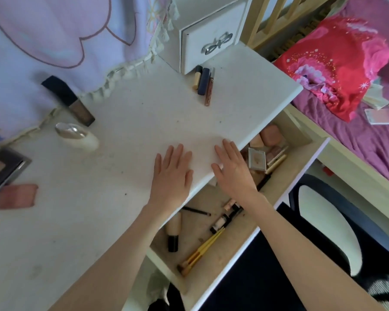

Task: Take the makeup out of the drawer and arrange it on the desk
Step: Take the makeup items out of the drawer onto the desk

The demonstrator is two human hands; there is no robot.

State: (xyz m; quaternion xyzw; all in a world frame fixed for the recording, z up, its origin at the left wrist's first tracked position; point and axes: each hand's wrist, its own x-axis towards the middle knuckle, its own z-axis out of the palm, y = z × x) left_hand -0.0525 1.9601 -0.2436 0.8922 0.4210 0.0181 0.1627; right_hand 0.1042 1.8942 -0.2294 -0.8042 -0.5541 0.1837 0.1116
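The drawer (299,167) under the white desk (126,122) stands pulled out. Inside lie yellow-handled brushes (200,252), a beige bottle with a black cap (173,232), a thin black pencil (195,211), small tubes (227,217), a square compact (257,159) and pink sponges (271,135). My left hand (172,173) lies flat on the desk near its front edge, fingers spread, holding nothing. My right hand (233,169) hovers flat over the desk edge and drawer, also empty. Three slim tubes (203,83) lie side by side on the desk by a small white drawer box (208,44).
On the left of the desk lie a dark foundation bottle (69,101), a cream bottle with a clear cap (78,135), a dark palette (2,170) and a pink palette (17,196). A lilac fringed cloth (54,41) hangs behind. A bed with a red cushion (337,63) stands right; a dark chair (330,227) is below.
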